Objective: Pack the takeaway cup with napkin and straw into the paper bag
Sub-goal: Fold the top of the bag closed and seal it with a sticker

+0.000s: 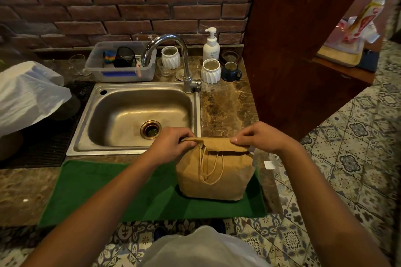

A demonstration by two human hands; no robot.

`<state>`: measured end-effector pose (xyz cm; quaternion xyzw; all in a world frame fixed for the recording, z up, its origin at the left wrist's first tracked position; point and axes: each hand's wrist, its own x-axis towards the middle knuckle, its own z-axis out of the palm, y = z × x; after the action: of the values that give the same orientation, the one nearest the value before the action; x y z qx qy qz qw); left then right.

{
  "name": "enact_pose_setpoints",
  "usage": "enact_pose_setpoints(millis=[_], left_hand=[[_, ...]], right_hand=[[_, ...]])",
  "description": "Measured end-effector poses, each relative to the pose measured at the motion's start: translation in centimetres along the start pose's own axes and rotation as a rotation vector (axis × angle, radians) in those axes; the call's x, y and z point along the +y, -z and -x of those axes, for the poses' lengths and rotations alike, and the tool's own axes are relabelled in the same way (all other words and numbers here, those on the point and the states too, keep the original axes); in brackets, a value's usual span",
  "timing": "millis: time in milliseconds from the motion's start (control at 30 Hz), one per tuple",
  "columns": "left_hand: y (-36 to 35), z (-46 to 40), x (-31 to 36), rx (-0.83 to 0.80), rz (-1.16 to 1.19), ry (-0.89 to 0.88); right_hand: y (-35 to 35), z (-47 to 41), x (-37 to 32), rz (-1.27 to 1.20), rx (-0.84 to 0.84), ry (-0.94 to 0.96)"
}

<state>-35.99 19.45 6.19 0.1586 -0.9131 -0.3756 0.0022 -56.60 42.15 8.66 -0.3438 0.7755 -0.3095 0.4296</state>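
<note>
Paper bag (213, 171) stands on the green mat (112, 188), and both grips pinch its folded top: left hand (173, 144) at one end, right hand (258, 137) at the other, fold running hand to hand.

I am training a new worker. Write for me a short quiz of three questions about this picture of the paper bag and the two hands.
1. True or false: the top of the paper bag is folded over.
2. The bag stands on: A) the green mat, B) the sink, C) the floor.
3. Which hands pinch the bag's folded top edge?

Key
1. True. The cord handles hang down its front.
2. A. The mat lies on the counter, in front of the sink.
3. Both: the left hand at the left end, the right hand at the right end.
</note>
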Motion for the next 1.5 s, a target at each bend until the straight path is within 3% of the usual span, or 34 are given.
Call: enact_pose_setpoints(millis=[267, 533, 633, 767, 967, 1033, 1167, 1333, 1500], left_hand=[[-0.7, 0.5, 0.3, 0.080, -0.025, -0.032], [0.8, -0.1, 0.8, -0.079, 0.045, 0.008], [1.0, -1.5, 1.8, -0.079, -0.087, -0.067], [0.2, -2.9, 3.0, -0.197, -0.250, -0.144], [-0.3, -3.0, 2.7, -0.096, -0.320, -0.232], [-0.3, -2.8, 2.5, -0.070, -0.333, -0.249], [-0.8, -2.6, 2.8, -0.007, -0.389, -0.327], [-1.1, -2.0, 2.6, 0.059, -0.433, -0.438], [-1.0, -1.7, 2.4, 0.040, -0.407, -0.370]], right_hand=[[-0.5, -0.8, 0.1, 0.182, 0.001, -0.044], [-2.0, -0.5, 0.3, 0.386, 0.198, 0.079], [-2.4, -0.5, 0.2, 0.387, 0.233, 0.137], [-2.7, -0.5, 0.0, 0.395, 0.271, 0.178], [-3.2, -0.8, -0.8, 0.483, 0.285, 0.179], [-3.1, -1.0, -1.4, 0.510, 0.245, 0.168], [-2.8, -1.6, -2.9, 0.375, -0.028, 0.113], [-1.7, -2.4, -4.1, 0.347, -0.177, 0.055], [-2.4, -2.6, -4.2, 0.518, -0.128, 0.227]])
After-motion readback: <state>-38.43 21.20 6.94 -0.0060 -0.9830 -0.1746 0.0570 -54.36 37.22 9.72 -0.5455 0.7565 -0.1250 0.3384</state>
